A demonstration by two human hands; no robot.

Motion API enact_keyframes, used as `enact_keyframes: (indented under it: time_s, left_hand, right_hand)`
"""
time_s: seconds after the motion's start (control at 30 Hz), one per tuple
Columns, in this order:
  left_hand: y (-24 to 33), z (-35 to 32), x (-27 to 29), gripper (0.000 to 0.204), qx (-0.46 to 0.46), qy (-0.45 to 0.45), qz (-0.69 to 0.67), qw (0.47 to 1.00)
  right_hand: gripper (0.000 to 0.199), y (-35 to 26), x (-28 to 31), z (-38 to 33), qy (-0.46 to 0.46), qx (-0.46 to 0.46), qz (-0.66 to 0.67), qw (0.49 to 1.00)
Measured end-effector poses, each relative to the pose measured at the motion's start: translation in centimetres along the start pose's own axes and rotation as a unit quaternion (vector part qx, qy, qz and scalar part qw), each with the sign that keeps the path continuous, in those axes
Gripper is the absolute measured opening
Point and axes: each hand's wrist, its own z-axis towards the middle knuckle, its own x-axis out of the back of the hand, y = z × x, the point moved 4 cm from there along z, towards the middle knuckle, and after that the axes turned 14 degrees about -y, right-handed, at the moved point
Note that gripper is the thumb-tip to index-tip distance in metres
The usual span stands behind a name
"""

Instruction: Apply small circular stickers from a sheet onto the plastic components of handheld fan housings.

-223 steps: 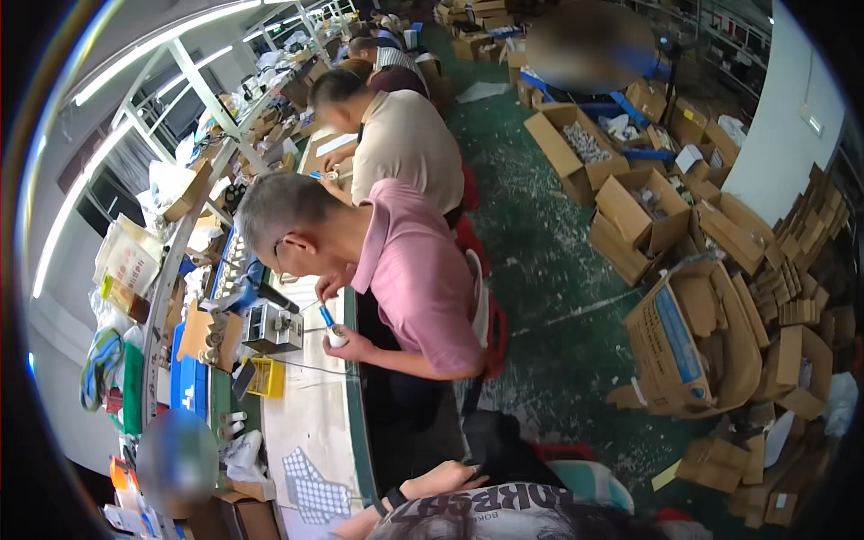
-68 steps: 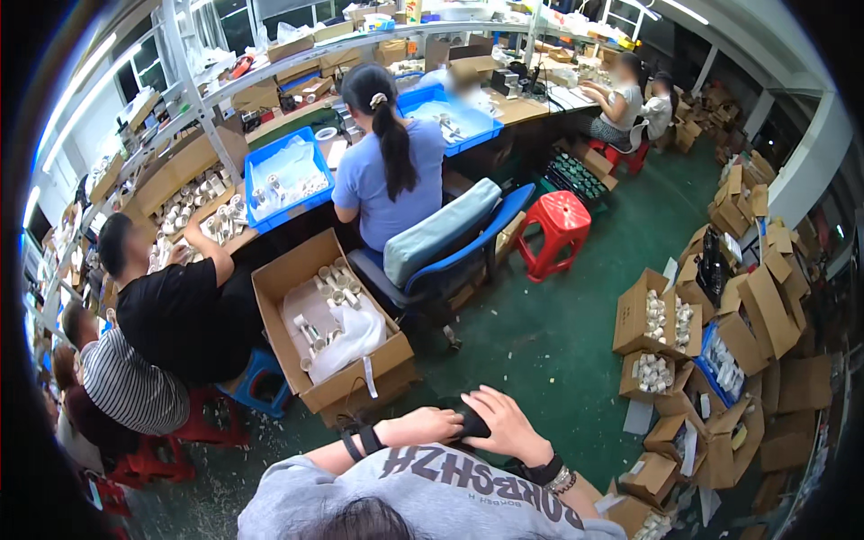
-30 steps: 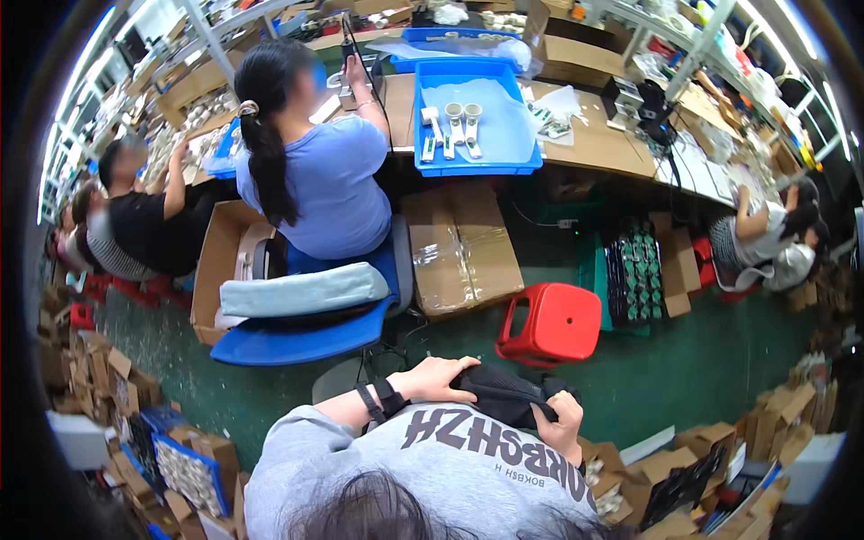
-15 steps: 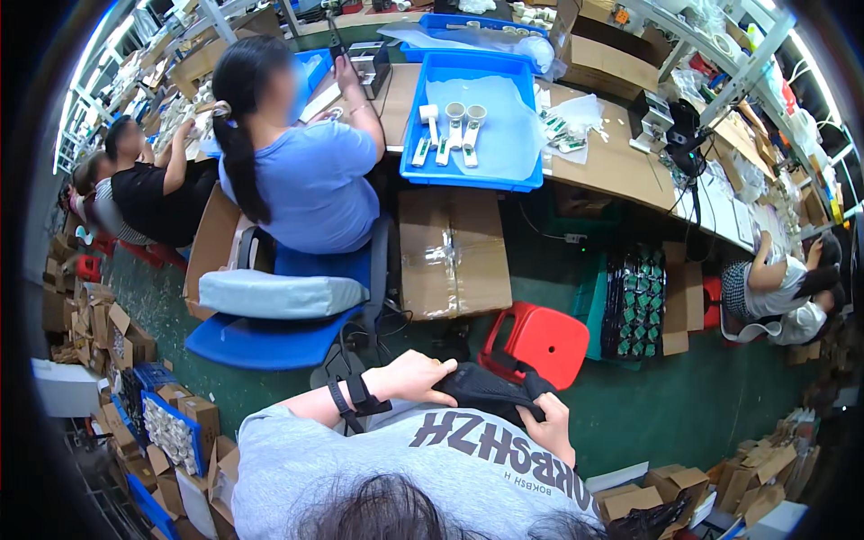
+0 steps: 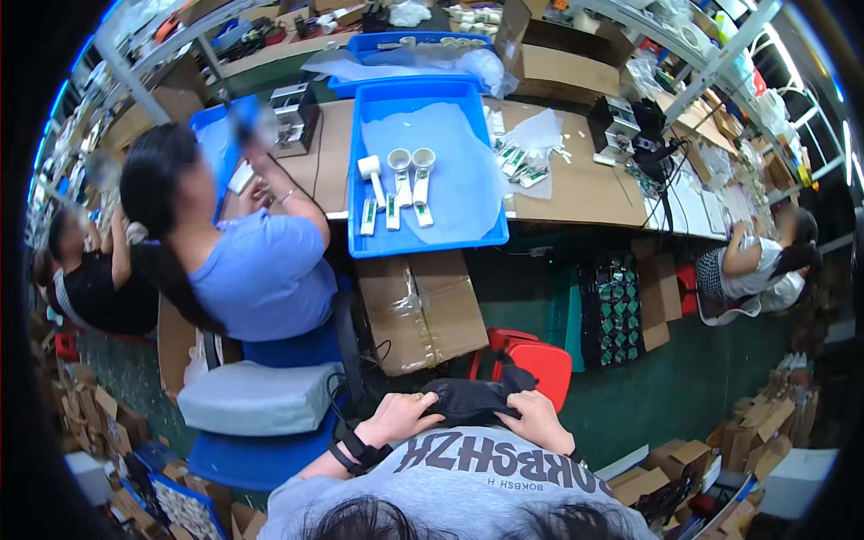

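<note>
Black mesh cloth [image 5: 472, 398] — gripped by left hand [image 5: 407, 418] and right hand [image 5: 540, 421] — above red stool [image 5: 533, 360].

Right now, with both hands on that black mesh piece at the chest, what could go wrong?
Both the left hand and right hand grip the black mesh piece, so neither is free to catch a stumble. The red stool and the taped cardboard box stand close ahead and could trip the person. A co-worker's blue chair crowds the left side and might get bumped.
</note>
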Motion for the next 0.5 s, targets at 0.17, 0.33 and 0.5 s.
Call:
enact_keyframes:
  time_s: [0.17, 0.33, 0.5]
  left_hand:
    - [-1.7, 0.4, 1.8, 0.028, 0.016, -0.003, -0.003, 1.0]
    - [-3.3, 0.1, 0.8, 0.025, 0.046, -0.003, -0.027, 0.999]
    - [-3.8, 1.0, -0.3, 0.033, 0.053, -0.049, -0.047, 0.996]
  right_hand:
    - [0.027, 0.1, -0.1, 3.2, -0.017, 0.019, 0.0, 1.0]
    - [0.027, -0.1, -0.2, 4.5, -0.037, 0.042, -0.005, 0.998]
    - [0.027, -0.2, -0.1, 4.9, -0.057, 0.039, -0.024, 0.997]
